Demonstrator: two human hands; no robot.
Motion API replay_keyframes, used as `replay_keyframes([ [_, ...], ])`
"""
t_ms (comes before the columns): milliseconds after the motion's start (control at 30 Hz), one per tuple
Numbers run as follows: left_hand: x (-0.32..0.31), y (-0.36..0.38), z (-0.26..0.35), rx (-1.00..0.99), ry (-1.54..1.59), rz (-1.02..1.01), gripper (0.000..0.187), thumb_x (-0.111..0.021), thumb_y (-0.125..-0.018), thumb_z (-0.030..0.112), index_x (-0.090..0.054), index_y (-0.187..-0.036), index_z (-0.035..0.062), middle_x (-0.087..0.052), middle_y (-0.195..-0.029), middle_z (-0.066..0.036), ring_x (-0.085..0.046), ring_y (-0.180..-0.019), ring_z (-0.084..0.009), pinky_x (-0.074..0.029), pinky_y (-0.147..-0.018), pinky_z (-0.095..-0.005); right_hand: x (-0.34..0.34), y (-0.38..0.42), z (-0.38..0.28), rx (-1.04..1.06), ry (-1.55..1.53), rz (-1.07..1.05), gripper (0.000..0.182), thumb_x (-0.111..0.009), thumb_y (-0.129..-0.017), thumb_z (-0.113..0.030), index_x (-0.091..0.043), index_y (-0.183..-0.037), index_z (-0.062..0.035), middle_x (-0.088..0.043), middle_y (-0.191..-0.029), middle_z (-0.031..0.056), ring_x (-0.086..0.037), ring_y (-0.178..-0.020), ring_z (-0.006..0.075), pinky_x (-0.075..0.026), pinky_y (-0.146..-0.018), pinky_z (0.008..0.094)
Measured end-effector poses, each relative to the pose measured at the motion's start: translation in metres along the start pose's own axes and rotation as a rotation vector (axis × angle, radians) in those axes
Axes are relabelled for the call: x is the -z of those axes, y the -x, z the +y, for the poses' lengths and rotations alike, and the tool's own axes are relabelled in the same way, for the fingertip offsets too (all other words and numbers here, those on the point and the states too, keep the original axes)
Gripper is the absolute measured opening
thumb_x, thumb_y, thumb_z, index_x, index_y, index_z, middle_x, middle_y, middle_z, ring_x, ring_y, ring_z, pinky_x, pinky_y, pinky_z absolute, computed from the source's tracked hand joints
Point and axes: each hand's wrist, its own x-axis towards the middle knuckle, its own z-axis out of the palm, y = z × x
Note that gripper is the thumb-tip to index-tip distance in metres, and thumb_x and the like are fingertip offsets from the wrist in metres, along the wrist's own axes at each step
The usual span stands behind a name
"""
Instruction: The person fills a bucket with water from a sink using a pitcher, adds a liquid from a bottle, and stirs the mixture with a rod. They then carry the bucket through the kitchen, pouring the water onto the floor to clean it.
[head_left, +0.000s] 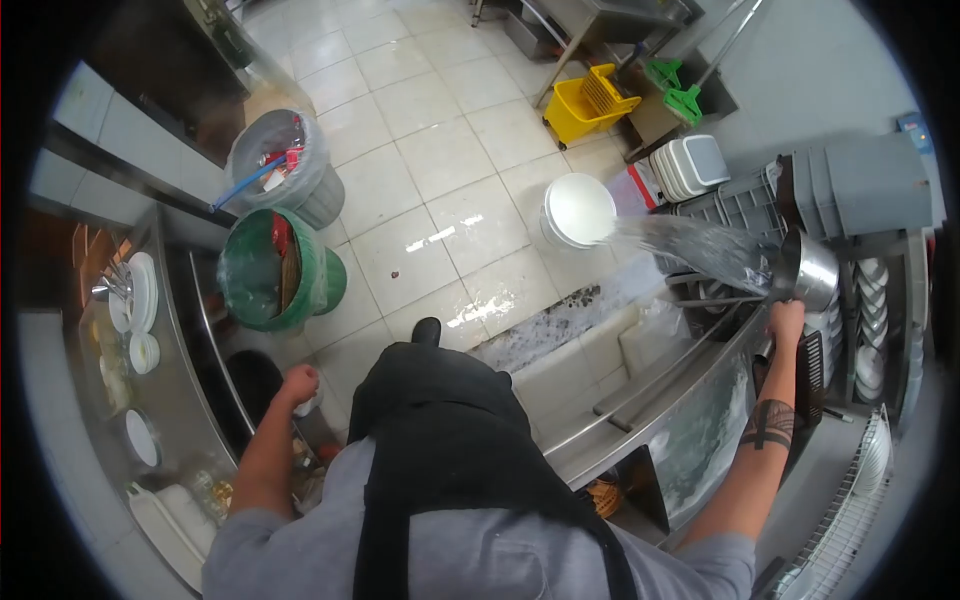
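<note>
My right hand (787, 322) is closed round the handle of a metal saucepan (813, 270), held out to the right over the steel sink. The pan is tilted, and a broad sheet of water (700, 245) flies from it leftward, reaching toward the white bucket (580, 212) on the floor. My left hand (298, 385) hangs on the other side in a loose fist, close to the steel counter's front rail. Below the saucepan, soapy water (700, 440) fills a sink basin.
A green bin (245, 270) and a lined grey bin (325, 195) stand on the left. The tiled floor (400, 190) is wet. A yellow mop bucket (575, 115) is at the back. Grey tubs (870, 185), stacked dishes (870, 320) and a wire rack (850, 500) line the right.
</note>
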Motion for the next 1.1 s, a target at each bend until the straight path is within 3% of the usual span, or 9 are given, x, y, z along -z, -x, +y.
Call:
replay_keyframes([
  [100,-0.007,-0.008,0.008,-0.051,-0.024,-0.017,0.019,-0.06,-0.084,0.008,-0.065,-0.098,-0.0038,-0.068,-0.083,-0.014,-0.069,-0.072,-0.0237,-0.055,-0.065,-0.0367,0.0,-0.029,0.057,0.103,0.109,0.167,0.047,-0.054,-0.084,-0.013,-0.049,-0.127,0.0041,-0.057,-0.122,0.0348,-0.055,-0.118,0.0455,-0.044,-0.1,0.0481],
  [300,-0.015,-0.001,0.058,-0.139,-0.061,-0.046,0.022,-0.06,-0.086,0.009,-0.065,-0.102,-0.0054,-0.068,-0.089,-0.016,-0.069,-0.073,-0.0237,-0.056,-0.064,-0.0364,-0.023,0.058,0.244,-0.256,0.117,0.136,0.039,-0.053,-0.086,-0.017,-0.056,-0.12,0.002,-0.06,-0.122,0.0306,-0.055,-0.119,0.0474,-0.044,-0.1,0.0503],
  [333,-0.017,0.002,0.06,-0.127,-0.01,-0.047,0.022,-0.06,-0.086,0.009,-0.065,-0.102,-0.0054,-0.068,-0.09,-0.016,-0.069,-0.073,-0.0233,-0.056,-0.064,-0.0358,-0.056,0.065,0.337,-0.104,0.469,-0.055,0.033,-0.054,-0.085,-0.016,-0.062,-0.112,0.0024,-0.061,-0.121,0.0292,-0.057,-0.117,0.0465,-0.046,-0.098,0.0501],
  [500,-0.005,0.04,0.083,-0.017,-0.299,-0.091,0.029,-0.061,-0.082,0.01,-0.067,-0.105,-0.0055,-0.07,-0.086,-0.016,-0.069,-0.072,-0.0236,-0.056,-0.066,-0.0368,-0.141,0.215,0.47,-0.375,0.538,-0.53,0.026,-0.056,-0.088,-0.018,-0.07,-0.096,0.0026,-0.068,-0.105,0.0281,-0.063,-0.111,0.0408,-0.05,-0.094,0.0486],
  [567,0.002,0.041,0.085,-0.085,-0.377,-0.071,0.028,-0.061,-0.08,0.011,-0.069,-0.102,-0.0052,-0.071,-0.087,-0.018,-0.071,-0.075,-0.0243,-0.056,-0.067,-0.0374,-0.172,0.276,0.477,0.186,0.531,-0.671,0.028,-0.05,-0.09,-0.018,-0.069,-0.083,0.0011,-0.07,-0.088,0.0253,-0.069,-0.088,0.036,-0.055,-0.075,0.0473],
  [633,0.009,0.027,0.084,-0.112,-0.475,-0.081,0.028,-0.062,-0.08,0.016,-0.071,-0.099,-0.0028,-0.072,-0.086,-0.021,-0.072,-0.078,-0.028,-0.056,-0.072,-0.039,-0.225,0.261,0.465,-0.994,-0.483,-0.857,0.031,-0.045,-0.091,-0.019,-0.06,-0.07,-0.0024,-0.061,-0.067,0.0173,-0.059,-0.059,0.0299,-0.048,-0.053,0.0425],
  [700,0.01,0.013,0.097,-0.175,-0.538,-0.048,0.028,-0.063,-0.081,0.018,-0.071,-0.098,-0.0022,-0.072,-0.086,-0.021,-0.072,-0.079,-0.0286,-0.055,-0.073,-0.0386,-0.241,0.263,0.433,-1.166,-1.16,-0.574,0.031,-0.042,-0.091,-0.017,-0.049,-0.063,-0.0076,-0.046,-0.055,0.0082,-0.044,-0.047,0.0234,-0.039,-0.045,0.0366],
  [867,-0.004,-0.009,0.142,-0.373,-0.481,-0.055,0.024,-0.062,-0.086,0.017,-0.069,-0.099,-0.0018,-0.071,-0.087,-0.018,-0.07,-0.076,-0.028,-0.054,-0.071,-0.0386,-0.177,0.251,0.369,-1.155,-2.059,-0.148,0.03,-0.048,-0.095,-0.013,-0.043,-0.065,-0.0125,-0.043,-0.055,-0.001,-0.046,-0.047,0.0124,-0.042,-0.043,0.0267],
  [1100,-0.011,-0.023,0.162,-0.357,-0.304,-0.157,0.019,-0.059,-0.091,0.009,-0.064,-0.106,-0.0019,-0.069,-0.088,-0.014,-0.067,-0.073,-0.0203,-0.054,-0.064,-0.034,-0.049,0.192,0.283,-0.72,-2.028,-0.287,0.023,-0.05,-0.094,-0.011,-0.047,-0.071,-0.012,-0.044,-0.058,-0.0042,-0.044,-0.047,0.0074,-0.038,-0.043,0.0233],
])
